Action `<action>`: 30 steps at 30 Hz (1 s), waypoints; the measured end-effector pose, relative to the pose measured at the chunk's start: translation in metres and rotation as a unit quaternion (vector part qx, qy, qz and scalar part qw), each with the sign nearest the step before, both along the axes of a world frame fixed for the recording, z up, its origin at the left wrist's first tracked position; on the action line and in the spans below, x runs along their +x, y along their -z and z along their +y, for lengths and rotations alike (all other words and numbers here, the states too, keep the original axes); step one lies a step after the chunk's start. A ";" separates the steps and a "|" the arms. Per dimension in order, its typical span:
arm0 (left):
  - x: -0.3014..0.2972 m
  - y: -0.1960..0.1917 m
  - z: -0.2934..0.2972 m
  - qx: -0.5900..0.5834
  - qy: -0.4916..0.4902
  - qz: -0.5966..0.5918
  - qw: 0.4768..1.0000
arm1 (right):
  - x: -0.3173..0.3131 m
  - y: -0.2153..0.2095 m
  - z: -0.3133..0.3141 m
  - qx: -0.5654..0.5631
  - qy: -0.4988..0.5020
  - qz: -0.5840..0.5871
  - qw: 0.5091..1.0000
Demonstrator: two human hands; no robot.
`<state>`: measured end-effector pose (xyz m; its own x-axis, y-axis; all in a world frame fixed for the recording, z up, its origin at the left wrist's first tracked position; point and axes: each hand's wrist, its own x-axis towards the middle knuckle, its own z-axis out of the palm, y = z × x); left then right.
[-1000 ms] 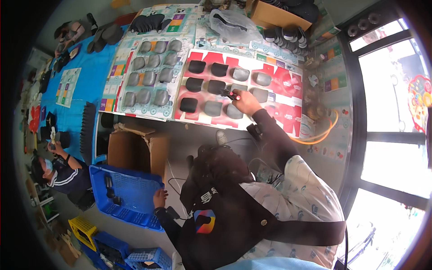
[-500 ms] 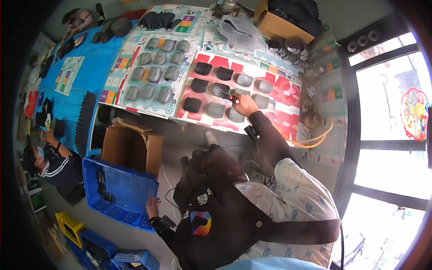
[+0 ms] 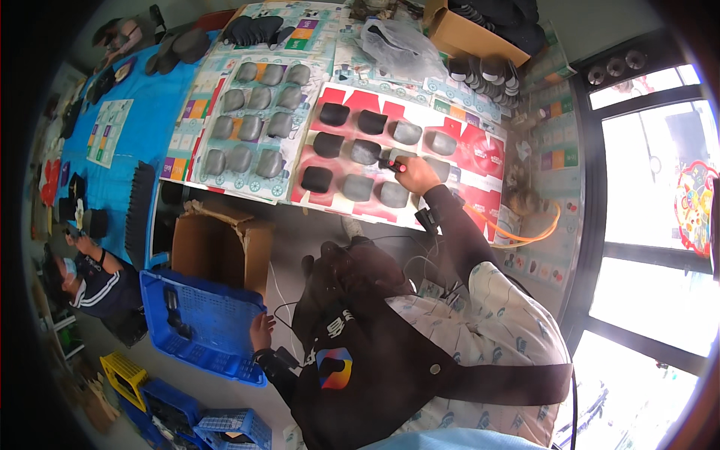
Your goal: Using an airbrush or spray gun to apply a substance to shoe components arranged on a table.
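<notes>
My right hand (image 3: pixel 418 176) is closed around a small dark spray gun (image 3: pixel 390 165) with red parts. Its tip points left at a dark rounded pad (image 3: pixel 365 152) that has a pale, misty patch. This pad lies among several others on a red and white printed sheet (image 3: pixel 465 196). Pads on the left, such as one black pad (image 3: pixel 316 179), are dark, while those further right, like one grey pad (image 3: pixel 442 142), look paler. Low at my left side, my left hand (image 3: pixel 262 331) is empty with its fingers apart, beside the rim of a blue crate (image 3: pixel 202 296).
Grey pads (image 3: pixel 259 97) lie in rows on a patterned sheet to the left. An orange hose (image 3: pixel 551 225) curves right of the table. Behind are a plastic bag (image 3: pixel 401 49) and a box of dark pieces (image 3: pixel 472 34). A cardboard box (image 3: pixel 217 247) and a co-worker (image 3: pixel 101 285) are left.
My right hand and the spray gun have shifted slightly right in the picture, still by the same pad. My left hand has risen a little along the crate's rim.
</notes>
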<state>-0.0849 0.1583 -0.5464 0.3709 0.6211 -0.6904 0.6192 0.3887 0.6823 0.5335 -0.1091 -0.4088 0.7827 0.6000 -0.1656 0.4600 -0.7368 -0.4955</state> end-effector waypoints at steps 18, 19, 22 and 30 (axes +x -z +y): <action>0.035 -0.013 0.016 -0.038 0.047 0.068 0.996 | 0.103 -0.014 0.039 -0.022 -0.049 0.201 0.978; 0.037 -0.015 0.017 -0.042 0.050 0.056 0.996 | 0.112 -0.010 0.043 -0.022 -0.044 0.206 0.977; 0.045 -0.022 0.018 -0.052 0.050 0.095 0.993 | 0.136 0.000 0.052 -0.016 -0.004 0.160 0.987; 0.081 -0.035 0.012 -0.067 0.041 0.135 0.988 | 0.175 0.004 0.066 -0.032 0.010 0.256 0.966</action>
